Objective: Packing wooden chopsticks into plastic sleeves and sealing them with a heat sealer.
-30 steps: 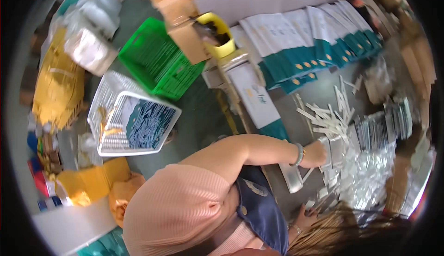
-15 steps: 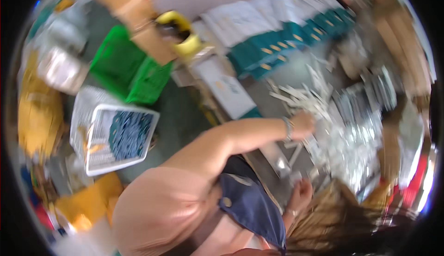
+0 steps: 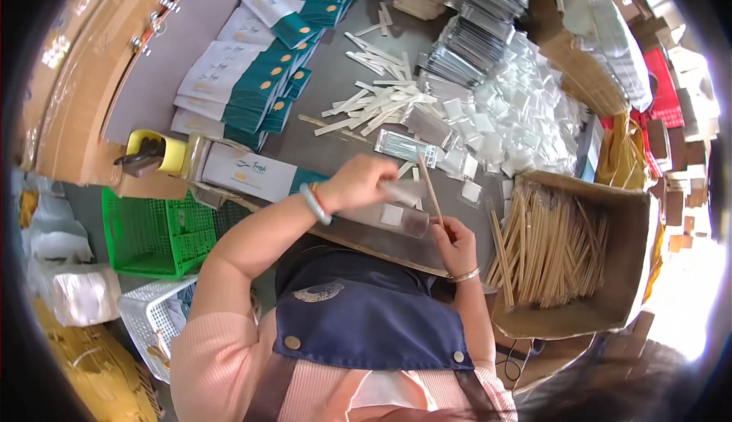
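My right hand (image 3: pixel 455 245), closed, grips the lower end of a thin wooden stick (image 3: pixel 429 187) that stands up from the fingers. To its left, my left hand (image 3: pixel 361 184) is closed on a pale, see-through packet (image 3: pixel 406 192), blurred by motion. Below it, at the table's near edge, lies a clear plastic sleeve (image 3: pixel 415 222) with a white square packet (image 3: pixel 392 215) on or inside it. Just beyond the hands rests a clear pouch with thin greenish contents (image 3: pixel 404 147). A white and teal carton (image 3: pixel 252 174) sits left of my left hand.
Wooden sticks (image 3: pixel 553 247) fill a cardboard box (image 3: pixel 627 281) at right. Beyond the hands spread white strips (image 3: pixel 389 105), small clear packets (image 3: pixel 526 109) and stacked clear pouches (image 3: pixel 476 29). Teal-white cartons (image 3: pixel 240 71) line the far left. A green crate (image 3: pixel 152 231) stands lower left.
The view has swung round and levelled. My left hand has come back from the white strips and packets towards my right hand. The wooden stick now shows in my right hand.
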The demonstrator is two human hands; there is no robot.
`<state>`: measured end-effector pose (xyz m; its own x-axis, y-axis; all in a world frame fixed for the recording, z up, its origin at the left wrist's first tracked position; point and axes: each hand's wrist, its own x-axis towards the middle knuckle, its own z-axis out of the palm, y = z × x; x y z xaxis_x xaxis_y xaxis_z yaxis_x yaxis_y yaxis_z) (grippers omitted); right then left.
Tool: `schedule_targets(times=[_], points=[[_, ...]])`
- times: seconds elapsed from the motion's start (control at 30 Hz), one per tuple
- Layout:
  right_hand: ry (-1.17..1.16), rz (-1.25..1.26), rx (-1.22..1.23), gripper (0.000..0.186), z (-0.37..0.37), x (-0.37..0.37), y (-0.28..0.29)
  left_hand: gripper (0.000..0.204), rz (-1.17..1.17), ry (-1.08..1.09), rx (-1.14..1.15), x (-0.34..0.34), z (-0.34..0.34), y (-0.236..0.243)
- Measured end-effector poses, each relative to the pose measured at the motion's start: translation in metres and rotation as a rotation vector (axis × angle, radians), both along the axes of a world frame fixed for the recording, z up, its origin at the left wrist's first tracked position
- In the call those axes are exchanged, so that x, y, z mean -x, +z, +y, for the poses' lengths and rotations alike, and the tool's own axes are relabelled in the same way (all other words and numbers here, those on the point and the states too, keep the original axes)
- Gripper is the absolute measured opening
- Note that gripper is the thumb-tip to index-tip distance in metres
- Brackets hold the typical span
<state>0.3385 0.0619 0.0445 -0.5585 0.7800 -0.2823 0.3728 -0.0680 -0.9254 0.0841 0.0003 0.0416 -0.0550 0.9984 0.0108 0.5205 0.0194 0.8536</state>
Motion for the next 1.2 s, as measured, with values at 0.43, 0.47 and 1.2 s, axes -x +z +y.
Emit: schedule_targets(times=[0.43, 0.47, 1.2], points=[[0.248, 0.008, 0.441, 0.026, 0.01, -0.013, 0.005, 0.012, 0.546, -0.2, -0.297, -0.014, -0.038, -0.014], [0.275, 0.03, 0.452, 0.026, 0.011, -0.015, 0.004, 0.012, 0.549, -0.203, -0.296, -0.014, -0.039, -0.014], [0.211, -0.101, 0.529, 0.029, 0.034, -0.037, -0.011, 0.011, 0.248, 0.547, -0.396, 0.011, -0.056, 0.003]])
